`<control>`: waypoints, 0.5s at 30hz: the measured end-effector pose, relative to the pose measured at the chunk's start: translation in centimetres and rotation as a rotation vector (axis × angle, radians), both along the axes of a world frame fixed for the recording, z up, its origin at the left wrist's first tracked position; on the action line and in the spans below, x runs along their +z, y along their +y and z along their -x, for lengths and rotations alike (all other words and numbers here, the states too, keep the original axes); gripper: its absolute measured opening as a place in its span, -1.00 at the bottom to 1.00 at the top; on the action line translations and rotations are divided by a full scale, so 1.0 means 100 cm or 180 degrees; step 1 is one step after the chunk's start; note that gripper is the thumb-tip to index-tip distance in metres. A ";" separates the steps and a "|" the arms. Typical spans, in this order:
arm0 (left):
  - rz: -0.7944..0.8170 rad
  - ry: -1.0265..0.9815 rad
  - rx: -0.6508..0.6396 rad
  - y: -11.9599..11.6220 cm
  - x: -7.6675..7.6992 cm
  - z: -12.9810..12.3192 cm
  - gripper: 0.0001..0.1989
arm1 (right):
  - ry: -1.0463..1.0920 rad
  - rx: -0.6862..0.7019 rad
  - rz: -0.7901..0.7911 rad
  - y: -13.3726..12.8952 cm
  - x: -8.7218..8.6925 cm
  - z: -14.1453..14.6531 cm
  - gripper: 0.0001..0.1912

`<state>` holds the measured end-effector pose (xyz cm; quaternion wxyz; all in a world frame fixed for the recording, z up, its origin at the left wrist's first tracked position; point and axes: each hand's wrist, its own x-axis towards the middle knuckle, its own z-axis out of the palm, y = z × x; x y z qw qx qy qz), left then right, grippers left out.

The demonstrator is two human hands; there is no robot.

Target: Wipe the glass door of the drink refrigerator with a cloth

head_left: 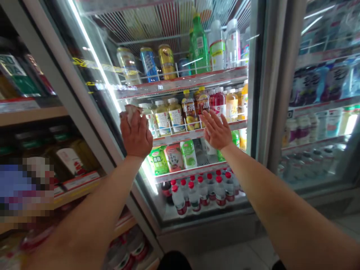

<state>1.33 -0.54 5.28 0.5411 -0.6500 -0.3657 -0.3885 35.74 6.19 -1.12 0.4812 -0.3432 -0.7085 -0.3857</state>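
Clutching a crumpled, soft-looking cloth (132, 111) in the left hand (136, 135), at the left of the smooth, reflective glass door (95, 90); spreading the right hand (217, 130) flat, with grip released, before the same pane, with contact unclear; blocking part of the capped bottles (176, 115) behind, above boxy cartons (173, 157) and below shiny cylindrical cans (166, 62)

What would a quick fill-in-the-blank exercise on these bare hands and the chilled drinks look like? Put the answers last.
1. The crumpled pale cloth or tissue is held by the ____ hand.
2. The bare hand nearer the brown plastic bottles with yellow caps is the ____ one.
3. The clear plastic bottles in the lowest row have ____ caps.
4. Directly left of the gold metal can stands a metal can coloured mostly ____.

Missing words: left; right; red; blue.
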 end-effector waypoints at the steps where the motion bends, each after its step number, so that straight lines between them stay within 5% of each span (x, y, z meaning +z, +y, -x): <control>1: 0.0119 0.0086 -0.0010 0.001 -0.004 -0.002 -0.42 | 0.0004 0.0012 0.0016 0.000 0.000 0.000 -0.31; 5: 0.1124 0.1122 -0.0018 0.003 -0.004 0.013 -0.47 | 0.0016 0.0053 0.0036 0.000 0.000 0.000 -0.32; 8: 0.1045 0.1671 -0.0072 -0.001 0.004 0.028 -0.49 | 0.0033 0.0080 -0.0014 0.000 -0.001 0.001 -0.33; 11: 0.0327 0.1131 -0.0110 -0.002 -0.004 0.022 -0.45 | 0.0028 0.0046 -0.0146 0.001 -0.001 0.001 -0.35; 15: -0.0220 -0.0504 -0.0137 0.004 -0.035 -0.013 -0.41 | 0.0022 -0.0005 -0.0258 0.002 -0.002 0.001 -0.36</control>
